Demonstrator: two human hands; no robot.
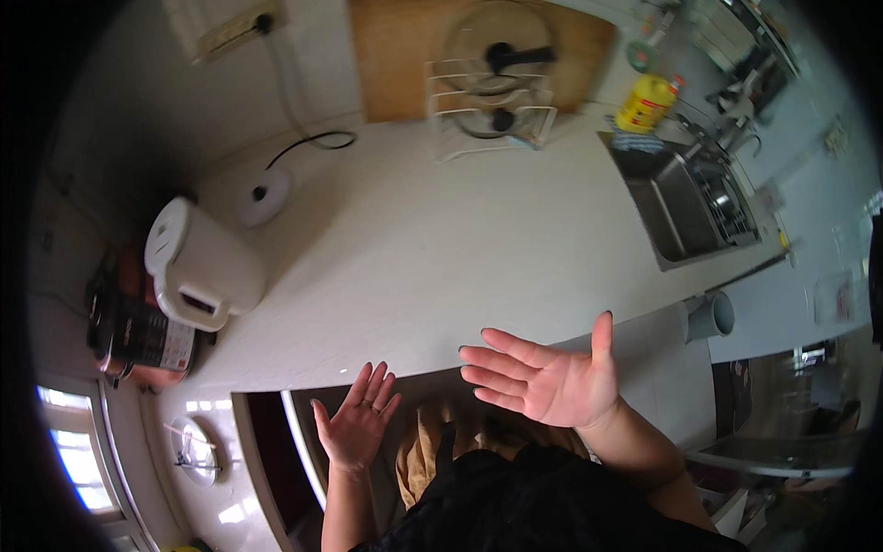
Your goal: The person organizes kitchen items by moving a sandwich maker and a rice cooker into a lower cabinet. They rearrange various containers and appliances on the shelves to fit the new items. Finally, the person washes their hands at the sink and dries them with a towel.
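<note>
Palm up and with nothing in it, my left hand [357, 424] is raised near the front edge of the white countertop [441, 255]. A ring is on one of its fingers. My right hand [552, 383] also shows an empty palm, fingers spread, just off the same edge further right. To the left on the counter stands a white electric kettle [207, 265], handle towards me. Its round white power base [265, 196] lies behind it, with a dark cord running to the wall. Neither hand touches anything.
An electric cooker [141, 331] stands left of the kettle. At the back, a white wire rack [493, 103] holds glass lids before a wooden board [393, 62]. A steel sink [672, 207], a yellow bottle [645, 103] and a folded cloth [636, 141] are at the right.
</note>
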